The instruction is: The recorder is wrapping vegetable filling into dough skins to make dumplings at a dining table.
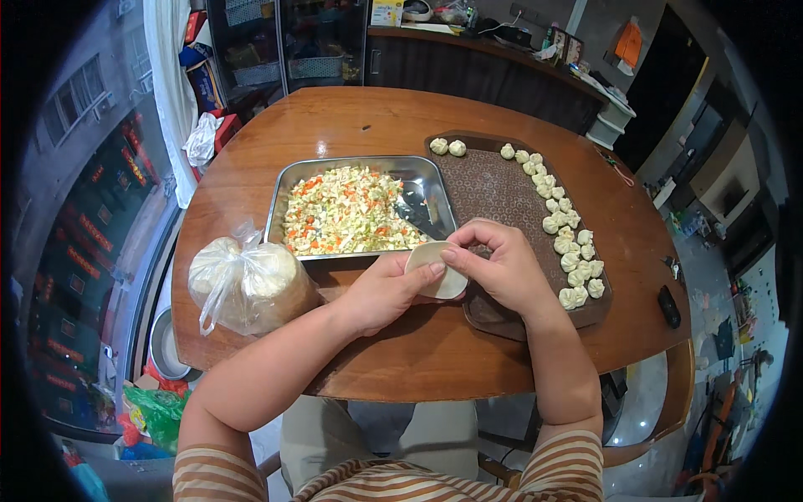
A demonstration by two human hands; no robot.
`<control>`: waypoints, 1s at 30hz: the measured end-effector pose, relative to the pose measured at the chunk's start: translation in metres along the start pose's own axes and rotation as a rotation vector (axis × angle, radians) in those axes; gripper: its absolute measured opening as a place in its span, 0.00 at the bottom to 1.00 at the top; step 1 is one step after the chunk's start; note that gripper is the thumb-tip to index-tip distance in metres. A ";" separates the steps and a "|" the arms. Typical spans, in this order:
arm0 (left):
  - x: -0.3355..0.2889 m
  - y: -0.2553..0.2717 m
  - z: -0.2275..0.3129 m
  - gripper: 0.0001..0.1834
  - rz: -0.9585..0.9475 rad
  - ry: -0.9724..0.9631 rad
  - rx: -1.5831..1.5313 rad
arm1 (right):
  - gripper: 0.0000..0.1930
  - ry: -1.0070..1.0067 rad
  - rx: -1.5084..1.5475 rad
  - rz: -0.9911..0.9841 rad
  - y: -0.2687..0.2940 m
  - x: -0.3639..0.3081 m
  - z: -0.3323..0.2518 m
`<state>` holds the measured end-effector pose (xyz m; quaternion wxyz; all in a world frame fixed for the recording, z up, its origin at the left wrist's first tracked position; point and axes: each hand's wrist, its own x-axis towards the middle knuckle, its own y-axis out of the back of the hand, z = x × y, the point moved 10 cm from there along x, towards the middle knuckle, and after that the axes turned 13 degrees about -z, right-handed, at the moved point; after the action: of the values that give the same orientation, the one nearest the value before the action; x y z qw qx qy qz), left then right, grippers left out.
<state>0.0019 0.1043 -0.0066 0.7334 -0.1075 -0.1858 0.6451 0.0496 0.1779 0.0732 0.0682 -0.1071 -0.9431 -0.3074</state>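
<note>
Between both hands I hold a thin, round, pale dough wrapper above the table's near side. My left hand grips its left part, thumb laid across the face. At its upper edge, my right hand pinches the wrapper between thumb and fingers. Just beyond lies a steel tray of chopped vegetable filling, white, green and orange. Under and past my right hand is a brown patterned tray. Several pleated dumplings line its right side, and two sit at its far left corner.
A knotted clear plastic bag with pale round contents stands left of my left forearm. A small black object lies by the wooden table's right edge. Wooden chair at right; metal basin and green bag below left.
</note>
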 end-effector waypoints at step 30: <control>-0.001 -0.008 0.001 0.19 -0.057 -0.007 -0.040 | 0.09 0.030 -0.033 0.009 0.002 0.000 -0.004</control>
<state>0.0083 0.1025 -0.0025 0.7486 -0.1145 -0.2039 0.6205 0.0507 0.1775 0.0777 0.0820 -0.1077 -0.9363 -0.3240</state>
